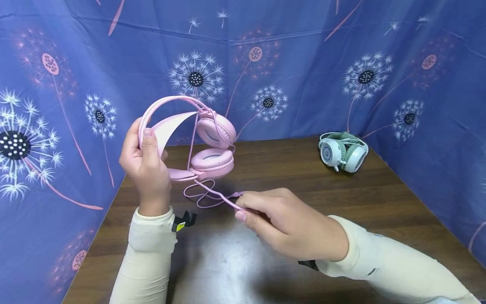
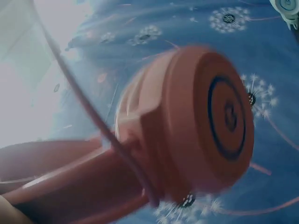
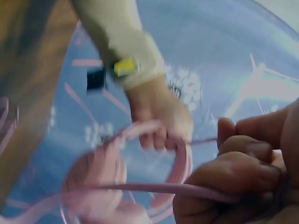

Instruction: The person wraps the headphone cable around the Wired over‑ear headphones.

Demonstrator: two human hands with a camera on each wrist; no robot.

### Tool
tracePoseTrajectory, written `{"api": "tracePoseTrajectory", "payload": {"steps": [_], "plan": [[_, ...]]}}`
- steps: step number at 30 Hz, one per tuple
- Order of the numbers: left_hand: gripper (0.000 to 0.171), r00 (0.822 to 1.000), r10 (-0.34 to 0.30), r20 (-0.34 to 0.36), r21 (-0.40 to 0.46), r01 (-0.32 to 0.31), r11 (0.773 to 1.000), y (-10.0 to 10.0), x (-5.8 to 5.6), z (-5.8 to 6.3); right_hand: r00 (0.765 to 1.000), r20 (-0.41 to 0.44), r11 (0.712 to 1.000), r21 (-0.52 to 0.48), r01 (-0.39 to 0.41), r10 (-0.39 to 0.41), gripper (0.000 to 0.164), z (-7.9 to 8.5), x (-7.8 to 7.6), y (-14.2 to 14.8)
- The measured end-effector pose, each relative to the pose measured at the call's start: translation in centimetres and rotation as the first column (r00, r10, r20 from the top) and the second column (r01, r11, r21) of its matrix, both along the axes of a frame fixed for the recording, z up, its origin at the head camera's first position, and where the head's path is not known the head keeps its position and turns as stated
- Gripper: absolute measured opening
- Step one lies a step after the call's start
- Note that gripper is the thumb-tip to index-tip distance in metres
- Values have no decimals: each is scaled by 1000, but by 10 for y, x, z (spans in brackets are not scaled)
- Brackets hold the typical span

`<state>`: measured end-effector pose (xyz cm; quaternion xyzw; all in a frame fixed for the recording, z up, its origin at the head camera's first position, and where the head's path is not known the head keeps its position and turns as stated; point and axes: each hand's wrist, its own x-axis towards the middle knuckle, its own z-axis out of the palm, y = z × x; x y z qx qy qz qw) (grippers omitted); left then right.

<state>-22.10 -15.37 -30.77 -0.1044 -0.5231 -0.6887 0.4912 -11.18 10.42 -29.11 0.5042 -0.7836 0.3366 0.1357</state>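
Note:
My left hand [image 1: 146,177] grips a pair of pink headphones [image 1: 213,164] by the headband, above the table. Both ear cups point to the right, and a thin pink cable is wrapped around the headband and cups. In the left wrist view, one round ear cup [image 2: 187,121] with a dark ring on its outer face fills the middle. My right hand [image 1: 292,226] pinches the pink cable [image 1: 216,194] between thumb and curled fingers, to the right of and below the cups. Loose loops of cable hang behind this stretch. In the right wrist view the curled fingers [image 3: 229,172] hold the cable.
White and green headphones [image 1: 343,153] lie at the back right of the dark wooden table [image 1: 281,169]. A blue cloth [image 1: 296,50] with dandelion prints stands behind the table and along both sides.

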Motion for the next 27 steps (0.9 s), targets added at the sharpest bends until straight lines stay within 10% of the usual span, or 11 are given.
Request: {"api": "tracePoseTrajectory", "payload": {"steps": [4,8,11,14,19,27], "plan": [[23,993,-117,19,-1,117,993,-6,1,1,978,-200,998,-16,54,-56,8,19,-9,15],[24,947,-318,52,-20,320,947,-8,5,4,873,-457,985,-44,167,-168,9,37,-25,30],[26,885,-454,108,-49,461,886,-8,11,7,789,-566,969,-82,235,-239,21,46,-38,41],[29,780,-603,167,-63,619,783,-8,17,9,756,-588,958,-156,241,-286,31,50,-53,49],[34,572,-779,256,-66,815,576,-10,27,12,787,-544,953,-236,191,-292,38,48,-77,58],[37,412,-850,327,-9,901,433,-14,37,13,860,-445,944,-311,113,-250,31,42,-102,71]]}}
